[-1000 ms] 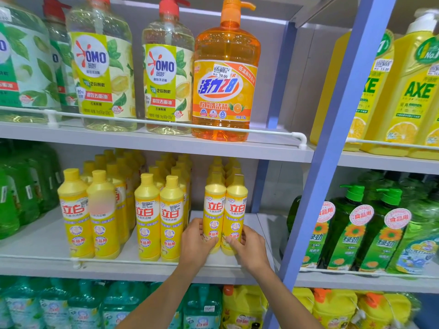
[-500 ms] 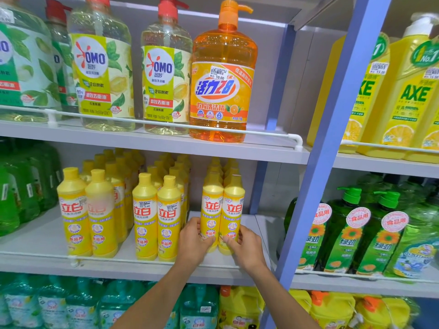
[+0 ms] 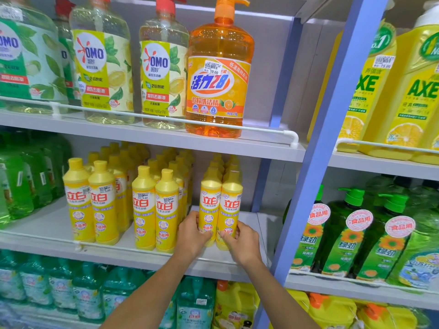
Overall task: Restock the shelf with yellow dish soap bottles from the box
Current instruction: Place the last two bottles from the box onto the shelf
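Observation:
Rows of yellow dish soap bottles stand upright on the middle shelf [image 3: 42, 230]. At the front of the right-hand rows stand two of them side by side, the left bottle [image 3: 210, 200] and the right bottle [image 3: 231, 203]. My left hand [image 3: 192, 235] grips the lower part of the left bottle. My right hand [image 3: 241, 241] grips the lower part of the right bottle. Both bottles rest on the shelf near its front rail. Two more pairs of yellow bottles [image 3: 154, 207] front the rows to the left. The box is out of view.
A blue upright post [image 3: 316, 176] stands just right of my right hand. Large pump bottles [image 3: 219, 74] fill the shelf above. Green pump bottles [image 3: 344, 231] sit in the bay to the right, green bottles [image 3: 21, 176] at far left, teal and yellow jugs below.
Both hands keep hold of the two front bottles and have shifted them slightly back on the shelf. The camera has drifted a little.

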### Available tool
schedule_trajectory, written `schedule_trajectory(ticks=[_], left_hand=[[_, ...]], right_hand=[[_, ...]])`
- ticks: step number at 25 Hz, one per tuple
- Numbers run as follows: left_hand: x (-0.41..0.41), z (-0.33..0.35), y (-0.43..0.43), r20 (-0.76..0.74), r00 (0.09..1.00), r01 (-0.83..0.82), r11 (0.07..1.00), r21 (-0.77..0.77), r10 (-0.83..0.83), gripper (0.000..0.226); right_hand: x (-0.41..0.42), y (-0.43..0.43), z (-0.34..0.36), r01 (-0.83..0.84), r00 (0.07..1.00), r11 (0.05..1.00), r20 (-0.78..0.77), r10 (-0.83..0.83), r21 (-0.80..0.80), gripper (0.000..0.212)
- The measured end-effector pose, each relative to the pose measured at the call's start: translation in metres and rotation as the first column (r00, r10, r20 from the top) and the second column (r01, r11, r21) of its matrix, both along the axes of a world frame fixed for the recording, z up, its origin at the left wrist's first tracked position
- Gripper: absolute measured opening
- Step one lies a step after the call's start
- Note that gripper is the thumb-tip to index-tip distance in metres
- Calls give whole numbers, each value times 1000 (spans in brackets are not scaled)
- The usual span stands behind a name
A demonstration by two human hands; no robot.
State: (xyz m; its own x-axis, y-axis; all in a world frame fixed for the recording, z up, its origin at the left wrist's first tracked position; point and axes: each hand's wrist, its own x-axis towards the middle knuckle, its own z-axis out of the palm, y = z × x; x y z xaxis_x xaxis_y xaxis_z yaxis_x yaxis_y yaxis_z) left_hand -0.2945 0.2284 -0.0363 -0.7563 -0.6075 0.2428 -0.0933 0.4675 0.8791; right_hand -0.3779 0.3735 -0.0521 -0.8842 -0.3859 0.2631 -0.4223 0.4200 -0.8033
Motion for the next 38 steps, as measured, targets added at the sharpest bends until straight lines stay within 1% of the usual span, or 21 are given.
schedule_trajectory(ticks=[3,6,10,12,13,14,16,17,18,19,20,23,26,29,32,33,35,36,38], left_hand=[[-1,3,0,22,1000,-10,1000,-2,10,48],[1,6,-10,91,995,46,999,-28,-43,51],[13,13,-16,274,948,208,966,-153,-161,56],[33,19,-14,363,909,310,914,-261,-204,57],[45,22,-12,410,884,376,863,-338,-225,60],[58,26,-11,464,855,445,787,-428,-231,64],[93,35,-11,567,807,549,565,-616,-166,74],[114,40,-16,580,806,564,449,-693,-118,78],[135,44,-21,572,817,559,358,-748,-79,80],[153,45,-30,567,822,553,308,-774,-52,81],[170,45,-40,560,828,544,296,-785,-37,83],[216,42,-73,559,829,528,342,-778,-7,83],[246,46,-103,558,829,510,362,-780,32,84],[254,60,-124,518,854,465,365,-807,57,81],[246,75,-134,469,882,427,364,-828,33,71],[240,80,-136,460,888,420,382,-823,16,69],[222,92,-140,440,898,397,476,-784,-24,69],[211,98,-142,418,908,375,522,-766,-40,69],[186,112,-145,382,923,332,580,-744,-39,68]], right_hand=[[-1,1,7,5,1000,999,-4,-5,45,43],[5,5,12,-30,999,995,-13,31,100,44],[21,21,28,-19,993,949,-102,53,314,46],[40,28,39,-15,987,900,-135,82,435,48],[50,31,43,-9,985,871,-148,93,491,52],[61,33,47,7,982,842,-163,97,539,57],[87,35,55,51,976,778,-196,94,626,68],[105,33,59,72,972,744,-215,97,664,72],[121,30,62,87,969,715,-225,100,694,76],[138,25,64,94,971,689,-220,97,719,80],[155,20,63,100,972,667,-215,92,739,82],[205,-1,62,97,970,611,-212,119,786,85],[237,-28,65,56,966,590,-194,173,805,86],[245,-50,76,54,958,609,-212,192,791,86],[231,-68,93,61,950,665,-247,189,744,81],[222,-74,100,55,946,693,-259,194,719,78],[202,-86,114,60,939,740,-290,187,670,73],[192,-91,121,74,934,751,-310,179,656,71],[170,-102,135,100,925,769,-344,163,632,64]])
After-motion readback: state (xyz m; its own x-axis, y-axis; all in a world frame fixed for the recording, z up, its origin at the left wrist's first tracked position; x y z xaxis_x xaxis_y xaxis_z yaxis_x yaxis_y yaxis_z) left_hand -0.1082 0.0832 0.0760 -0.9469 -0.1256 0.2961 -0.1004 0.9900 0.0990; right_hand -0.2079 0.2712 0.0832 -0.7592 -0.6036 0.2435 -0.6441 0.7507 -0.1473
